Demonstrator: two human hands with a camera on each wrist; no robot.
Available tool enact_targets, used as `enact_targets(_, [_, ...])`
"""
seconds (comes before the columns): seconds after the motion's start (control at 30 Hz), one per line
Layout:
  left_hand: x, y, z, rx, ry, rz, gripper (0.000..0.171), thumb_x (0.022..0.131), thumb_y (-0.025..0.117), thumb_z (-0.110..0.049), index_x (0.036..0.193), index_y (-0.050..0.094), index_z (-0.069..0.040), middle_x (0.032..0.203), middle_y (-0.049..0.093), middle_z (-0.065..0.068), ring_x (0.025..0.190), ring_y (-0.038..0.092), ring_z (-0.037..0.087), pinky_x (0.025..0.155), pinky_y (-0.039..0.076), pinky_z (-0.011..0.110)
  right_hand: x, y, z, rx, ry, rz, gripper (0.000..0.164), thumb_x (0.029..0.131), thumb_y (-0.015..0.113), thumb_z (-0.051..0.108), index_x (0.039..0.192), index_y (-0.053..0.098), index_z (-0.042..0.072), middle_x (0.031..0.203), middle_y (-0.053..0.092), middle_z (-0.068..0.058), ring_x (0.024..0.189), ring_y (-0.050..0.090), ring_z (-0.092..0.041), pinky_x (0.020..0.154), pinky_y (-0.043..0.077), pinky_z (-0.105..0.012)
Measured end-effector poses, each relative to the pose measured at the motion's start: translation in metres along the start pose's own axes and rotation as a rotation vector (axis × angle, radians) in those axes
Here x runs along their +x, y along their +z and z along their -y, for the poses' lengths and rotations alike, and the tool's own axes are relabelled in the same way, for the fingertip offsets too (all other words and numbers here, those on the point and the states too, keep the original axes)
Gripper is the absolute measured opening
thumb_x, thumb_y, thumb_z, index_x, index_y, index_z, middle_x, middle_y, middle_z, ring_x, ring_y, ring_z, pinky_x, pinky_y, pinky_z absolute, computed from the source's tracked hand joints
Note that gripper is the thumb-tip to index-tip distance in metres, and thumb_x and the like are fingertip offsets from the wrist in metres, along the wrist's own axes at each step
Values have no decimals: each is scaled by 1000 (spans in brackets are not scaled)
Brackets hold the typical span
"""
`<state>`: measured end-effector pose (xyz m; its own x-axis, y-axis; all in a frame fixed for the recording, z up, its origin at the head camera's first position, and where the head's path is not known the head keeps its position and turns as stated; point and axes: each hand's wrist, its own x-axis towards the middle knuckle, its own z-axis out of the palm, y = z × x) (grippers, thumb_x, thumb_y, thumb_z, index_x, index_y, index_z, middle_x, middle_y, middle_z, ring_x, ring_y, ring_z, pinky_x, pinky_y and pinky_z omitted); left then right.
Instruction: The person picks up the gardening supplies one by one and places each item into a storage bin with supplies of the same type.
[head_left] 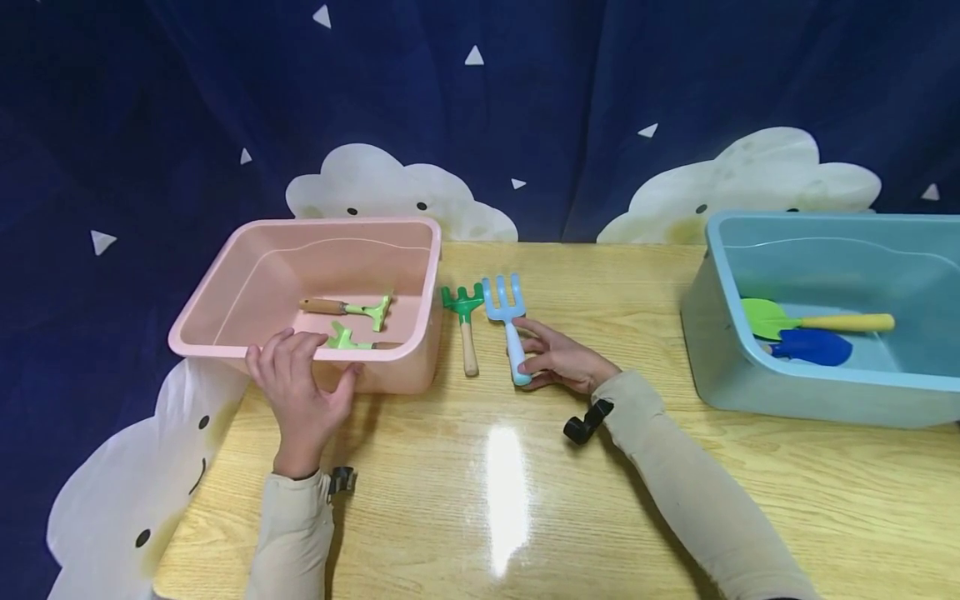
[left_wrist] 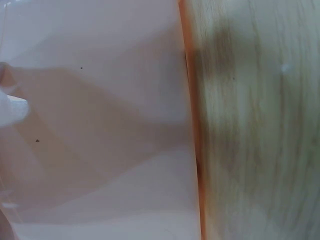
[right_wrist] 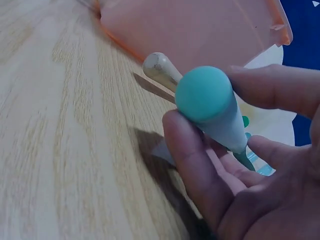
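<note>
My left hand [head_left: 306, 404] grips the near rim of a pink bin [head_left: 408, 371], fingers over the edge and thumb on the outer wall. In the left wrist view the bin's wall [left_wrist: 100, 115] fills the left half. My right hand [head_left: 567, 360] holds a light blue garden fork [head_left: 504, 310] by its handle, tines pointing away. In the right wrist view the handle's rounded end [right_wrist: 204, 94] sits between thumb and fingers. Left of it, a small green rake [head_left: 463, 306] with a wooden handle lies on the table.
Two light green tools with wooden handles, a rake [head_left: 375, 312] and another toothed one [head_left: 342, 337], lie inside the pink bin. A blue bin [head_left: 825, 398] at the right holds a green shovel [head_left: 765, 320] with a yellow handle and a dark blue shovel [head_left: 813, 347]. A dark curtain [head_left: 540, 100] hangs behind the table.
</note>
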<state>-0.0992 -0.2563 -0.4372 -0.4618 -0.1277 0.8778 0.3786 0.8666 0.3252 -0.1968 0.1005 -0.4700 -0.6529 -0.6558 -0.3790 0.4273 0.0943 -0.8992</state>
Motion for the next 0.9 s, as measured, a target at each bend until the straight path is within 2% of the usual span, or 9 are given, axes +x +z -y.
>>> enact_targets(0.6, [-1,-1,1,8,-2,5,49,71,71,-36,104,64,-1,105,61,19,111,48,37,115,11,55,1,-1,-1,-28,-15,24,94,88,57,-7,161,5,21,149,38,-29,93,67,-17,83,59,-39])
enact_targets(0.9, [0,0,1,13,5,1,50,75,71,-42,104,64,-1,106,62,19,112,49,37,115,11,54,1,2,-2,-3,-39,-60,94,87,57,-11,160,9,22,136,46,-26,87,67,-17,82,60,-42])
